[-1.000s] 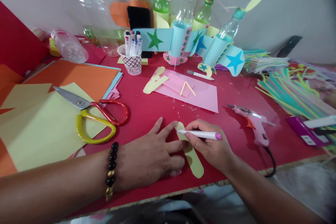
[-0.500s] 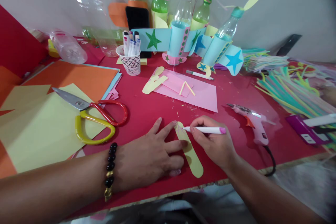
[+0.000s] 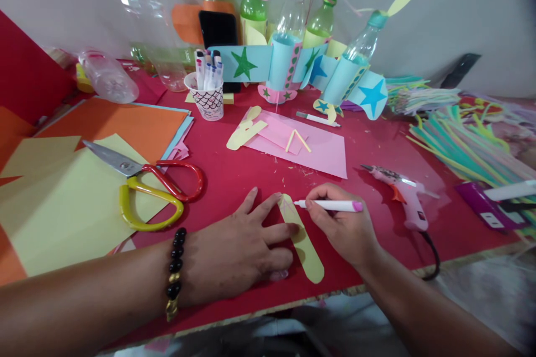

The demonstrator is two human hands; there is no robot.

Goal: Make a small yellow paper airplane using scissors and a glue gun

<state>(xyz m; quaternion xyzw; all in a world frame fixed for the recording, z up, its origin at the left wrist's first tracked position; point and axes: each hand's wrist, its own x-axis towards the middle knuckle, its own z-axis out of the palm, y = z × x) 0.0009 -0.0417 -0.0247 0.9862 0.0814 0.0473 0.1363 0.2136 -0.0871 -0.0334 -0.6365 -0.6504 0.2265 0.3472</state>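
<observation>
A pale yellow paper strip (image 3: 307, 248) with rounded ends lies on the red tabletop, faint pink lines drawn near its far end. My left hand (image 3: 245, 242) rests flat with fingers spread, its index and middle fingertips on the strip. In my right hand (image 3: 347, 228) is a white marker (image 3: 333, 206) with a pink end, pinched between thumb and fingers. Its tip points left, just beside the drawn lines. Pink paper sheets (image 3: 330, 156) lie beyond both hands, with yellow paper cutouts (image 3: 245, 134) at their left.
Scissors (image 3: 134, 170) lie on coloured paper at the left. A pink glue gun (image 3: 404, 195) lies to the right, its cord over the table edge. A patterned cup (image 3: 209, 105) of markers and decorated bottles (image 3: 287, 61) stand at the back. Pipe cleaners (image 3: 454, 139) are heaped at right.
The marker in my right hand has shifted slightly right, its tip moving off the drawn lines, which show more clearly now. My left hand stays in place.
</observation>
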